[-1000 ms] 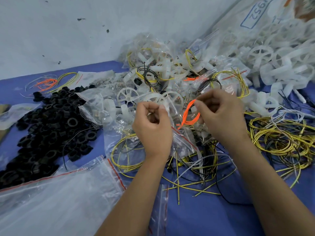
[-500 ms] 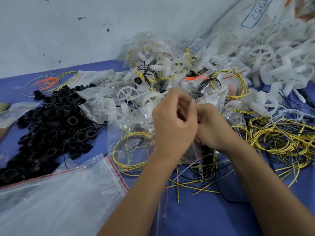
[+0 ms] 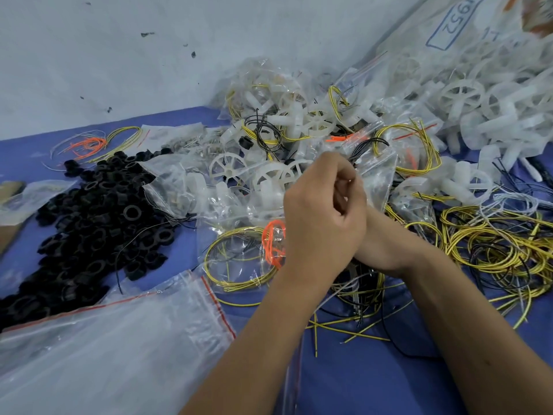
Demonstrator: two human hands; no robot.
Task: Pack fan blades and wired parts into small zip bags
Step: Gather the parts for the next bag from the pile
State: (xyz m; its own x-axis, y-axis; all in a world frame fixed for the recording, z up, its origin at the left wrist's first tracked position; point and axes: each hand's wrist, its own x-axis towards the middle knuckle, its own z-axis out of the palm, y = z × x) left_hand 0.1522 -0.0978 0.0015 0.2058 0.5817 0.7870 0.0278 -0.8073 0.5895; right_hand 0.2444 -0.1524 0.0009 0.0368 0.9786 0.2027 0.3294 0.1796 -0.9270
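Two hands crossed over a small zip bag amid heaps of fan parts and wires.

Printed upside down in a blue box on the big sack (image 3: pixel 466 34) at far right: "4952"; white fan blades (image 3: pixel 462 94) spilling from it. Centre, a small zip bag (image 3: pixel 239 259) on the blue bench (image 3: pixel 359 378), holding a yellow wire coil (image 3: pixel 236 283) and an orange wire loop (image 3: pixel 273 242). Left hand (image 3: pixel 321 223) curled just right of that bag, fingertips together, pinching something too small to tell. Right hand (image 3: pixel 377 244) tucked behind the left, fingers hidden, grip not visible. Far centre, packed bags (image 3: pixel 269 115) with blades and wires inside. Near left, a stack of empty zip bags (image 3: pixel 104 348). Left, a loose pile of black rings (image 3: pixel 98 217). Right, a tangle of loose yellow wires (image 3: pixel 490 250).
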